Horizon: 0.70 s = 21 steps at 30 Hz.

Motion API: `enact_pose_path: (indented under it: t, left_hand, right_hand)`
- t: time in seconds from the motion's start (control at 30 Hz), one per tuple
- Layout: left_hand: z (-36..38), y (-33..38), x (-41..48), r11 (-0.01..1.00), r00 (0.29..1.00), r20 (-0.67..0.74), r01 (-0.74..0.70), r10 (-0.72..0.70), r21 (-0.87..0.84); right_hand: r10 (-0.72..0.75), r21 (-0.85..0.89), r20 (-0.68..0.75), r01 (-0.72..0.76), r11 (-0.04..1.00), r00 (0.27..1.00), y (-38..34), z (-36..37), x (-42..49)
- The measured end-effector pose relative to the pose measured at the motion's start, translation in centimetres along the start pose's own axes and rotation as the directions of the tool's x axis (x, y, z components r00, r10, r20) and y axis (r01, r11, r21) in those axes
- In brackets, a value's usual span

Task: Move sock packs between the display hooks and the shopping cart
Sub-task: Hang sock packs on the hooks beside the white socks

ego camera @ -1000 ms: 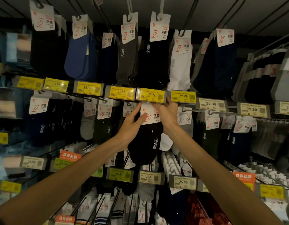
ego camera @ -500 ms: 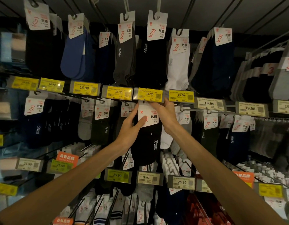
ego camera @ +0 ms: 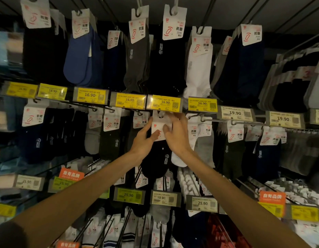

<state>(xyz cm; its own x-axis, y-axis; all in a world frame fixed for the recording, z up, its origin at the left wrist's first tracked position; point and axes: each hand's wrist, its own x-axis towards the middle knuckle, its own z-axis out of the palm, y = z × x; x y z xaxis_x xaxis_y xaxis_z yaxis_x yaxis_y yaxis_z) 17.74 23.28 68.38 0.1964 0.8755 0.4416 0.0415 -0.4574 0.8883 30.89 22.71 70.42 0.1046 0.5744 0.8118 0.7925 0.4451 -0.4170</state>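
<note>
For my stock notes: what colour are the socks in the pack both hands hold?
The sock pack is black, its card header white; head view.

Two hands, the left hand (ego camera: 142,142) and the right hand (ego camera: 178,138), hold one sock pack (ego camera: 160,125) at the centre of the frame. Six yellow price tags (ego camera: 165,102) line the row just above them, and three orange signs (ego camera: 71,174) sit lower down.

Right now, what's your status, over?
Left hand, right hand both pinching black sock pack by its card. Pack right under yellow price tag. Hooked or not: unclear.
</note>
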Motion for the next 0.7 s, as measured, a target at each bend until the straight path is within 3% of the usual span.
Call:
enact_pose_path:
  t: [0.1,0.2,0.4,0.7]
  left_hand:
    - [0.6,-0.4,0.6,0.996,0.999,-0.033,-0.006,0.009,0.091]
    - [1.1,-1.0,1.4,0.985,0.997,-0.068,0.030,-0.018,0.168]
    - [1.1,-2.8,4.0,0.925,0.986,-0.137,0.135,-0.091,0.356]
    - [0.1,-4.6,4.2,0.898,0.977,-0.115,0.212,-0.181,0.386]
  right_hand:
    - [-0.232,-0.362,-0.024,0.208,0.909,0.972,0.6,0.9,-2.0]
    - [-0.297,-0.449,0.133,0.325,0.832,0.946,1.8,2.5,-2.6]
    - [-0.059,-0.460,0.424,0.272,0.845,0.904,4.6,4.6,-0.4]
    - [0.215,-0.635,0.561,0.249,0.731,0.800,7.0,7.2,4.1]
